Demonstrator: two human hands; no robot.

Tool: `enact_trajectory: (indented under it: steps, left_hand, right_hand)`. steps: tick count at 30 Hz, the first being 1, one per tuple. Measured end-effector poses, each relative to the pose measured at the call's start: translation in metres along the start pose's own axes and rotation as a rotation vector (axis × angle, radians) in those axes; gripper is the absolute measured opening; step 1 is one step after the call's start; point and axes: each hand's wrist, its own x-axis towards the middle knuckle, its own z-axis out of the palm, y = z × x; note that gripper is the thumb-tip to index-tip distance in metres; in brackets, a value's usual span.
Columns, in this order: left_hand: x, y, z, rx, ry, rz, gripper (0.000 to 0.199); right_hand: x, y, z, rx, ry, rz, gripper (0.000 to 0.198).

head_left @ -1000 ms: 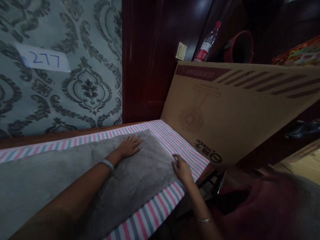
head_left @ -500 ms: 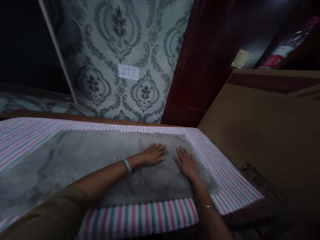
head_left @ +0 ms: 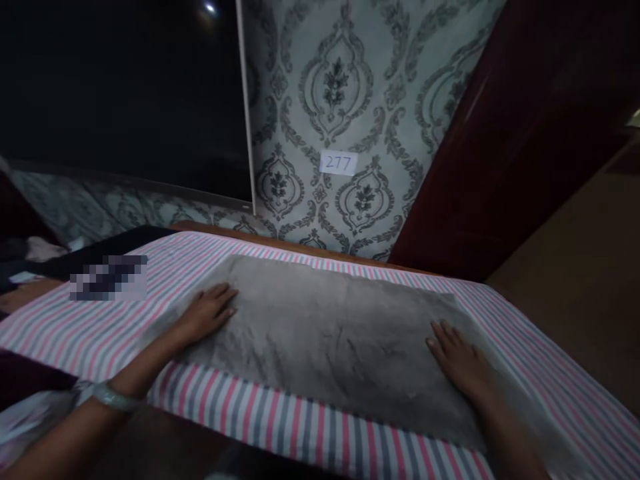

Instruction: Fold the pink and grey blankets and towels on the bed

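Note:
A grey plush cloth (head_left: pixel 320 320), possibly a towel, lies spread out over a pink, white and grey striped tablecloth (head_left: pixel 265 413). Flat on the cloth's left end rests my left hand (head_left: pixel 207 313), fingers apart, a pale bangle on its wrist. My right hand (head_left: pixel 457 353) lies palm down near the opposite end, its fingers also stretched out. Between the two hands the fabric shows faint creases and darker brushed streaks. Neither hand grips anything.
Behind the table, a patterned wall bears a paper marked 277 (head_left: pixel 339 163). A large dark screen (head_left: pixel 125 93) hangs at left. A dark red panel (head_left: pixel 450 147) and a brown cardboard box (head_left: pixel 575 267) stand at right. A blurred-out patch (head_left: pixel 109 278) covers something on the table's left part.
My left hand has slid left along the grey cloth to its left end, so my hands are now far apart. My right hand stays near the right end. The view has turned left.

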Motion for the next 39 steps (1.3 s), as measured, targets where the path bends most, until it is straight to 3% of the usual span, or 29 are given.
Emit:
enact_trajectory:
  steps: [3, 5, 10, 14, 18, 28, 33, 39]
  left_hand:
    - [0.009, -0.032, -0.007, -0.051, 0.052, -0.162, 0.060]
    - [0.024, -0.041, -0.014, -0.090, 0.057, -0.267, 0.059]
    - [0.053, -0.046, -0.026, -0.106, 0.062, -0.414, 0.057]
    - [0.049, -0.049, -0.026, -0.081, 0.060, -0.454, 0.054]
    - [0.052, -0.050, -0.025, -0.073, 0.058, -0.458, 0.052]
    - [0.117, -0.044, -0.030, -0.188, 0.037, -0.564, 0.036]
    - [0.120, -0.037, -0.029, -0.173, 0.132, -0.567, 0.030]
    - [0.107, -0.035, -0.040, -0.124, 0.213, -0.410, 0.030]
  right_hand:
    - [0.014, -0.010, -0.004, -0.002, -0.039, 0.043, 0.057]
    - [0.025, -0.028, -0.013, 0.012, -0.038, -0.005, 0.055]
    - [0.034, -0.097, -0.031, 0.095, 0.019, -0.243, 0.055]
    - [0.022, -0.130, -0.024, 0.096, 0.017, -0.258, 0.052]
    - [0.015, -0.133, -0.016, 0.082, 0.033, -0.251, 0.052]
    - [0.018, -0.129, -0.015, 0.111, 0.025, -0.240, 0.053]
    - [0.020, -0.126, -0.013, 0.132, 0.047, -0.251, 0.052]
    - [0.018, -0.129, -0.017, 0.140, 0.051, -0.236, 0.050]
